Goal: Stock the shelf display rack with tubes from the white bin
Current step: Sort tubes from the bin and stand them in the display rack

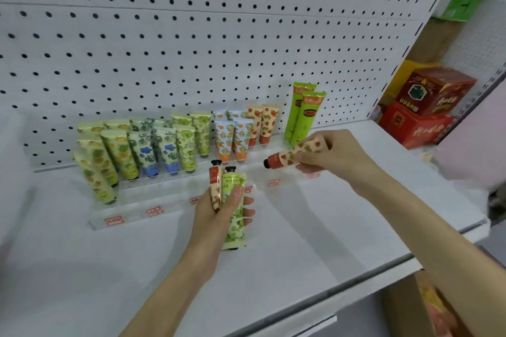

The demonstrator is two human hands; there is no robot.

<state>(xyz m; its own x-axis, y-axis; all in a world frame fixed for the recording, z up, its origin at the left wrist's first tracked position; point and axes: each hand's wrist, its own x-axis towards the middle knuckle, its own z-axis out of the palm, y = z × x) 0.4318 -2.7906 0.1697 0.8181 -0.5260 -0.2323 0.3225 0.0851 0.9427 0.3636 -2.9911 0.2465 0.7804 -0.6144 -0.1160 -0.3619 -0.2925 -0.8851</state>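
A clear tiered display rack (153,201) stands on the white shelf against the pegboard, holding several patterned tubes upright with caps down. My left hand (219,209) grips two tubes upright, caps up: a red strawberry tube (214,180) and a green tube (232,216). My right hand (325,152) holds another strawberry tube (290,157) almost level, its black cap pointing left, just in front of the rack's right end. Two tall green tubes (302,115) lean on the pegboard behind it. The white bin is out of view.
The white shelf (301,241) stretches toward me with a front lip. Red boxes (421,112) are stacked on the neighbouring shelf at the right. Red price labels (153,210) line the rack's front.
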